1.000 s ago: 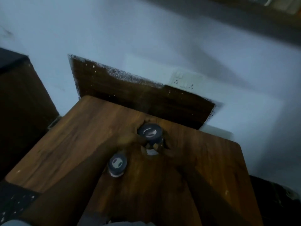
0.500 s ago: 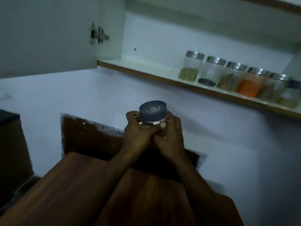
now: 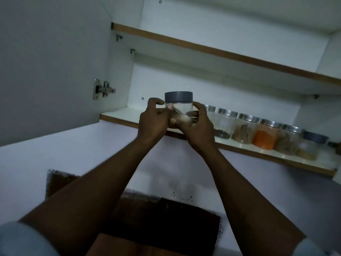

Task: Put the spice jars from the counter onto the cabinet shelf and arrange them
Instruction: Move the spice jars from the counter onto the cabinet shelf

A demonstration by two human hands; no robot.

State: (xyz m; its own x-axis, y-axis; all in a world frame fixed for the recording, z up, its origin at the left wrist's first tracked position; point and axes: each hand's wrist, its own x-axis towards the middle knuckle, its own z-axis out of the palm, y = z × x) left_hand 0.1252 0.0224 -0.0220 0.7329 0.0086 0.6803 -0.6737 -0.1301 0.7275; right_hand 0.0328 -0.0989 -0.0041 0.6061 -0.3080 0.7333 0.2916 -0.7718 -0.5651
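Both my hands are clamped on one jar [image 3: 178, 108]. My left hand [image 3: 154, 122] pinches its side just under the grey lid, and my right hand [image 3: 198, 126] wraps the other side and the base. The jar is upright, raised in front of the front edge of the cabinet shelf [image 3: 118, 118]. My fingers hide its bottom, so I cannot tell whether it touches the board, but I judge it is not yet set down.

Much looks done. To the right of my grip a row of jars [image 3: 244, 129] already stands along the shelf, steel-lidded ones close together, with a grey-lidded jar [image 3: 311, 146] at the far end. Left of my grip is a stretch of white board, a likely spot for this one. Placing and straightening remain. Of the counter [image 3: 156, 246] below my forearms only a strip of wood shows, so I cannot tell what waits there.

Above my grip runs an upper shelf [image 3: 203, 50]. To the left stands the open cabinet door [image 3: 46, 71] on its hinge [image 3: 103, 89]. The wall [image 3: 73, 154] is white and the light is dim.
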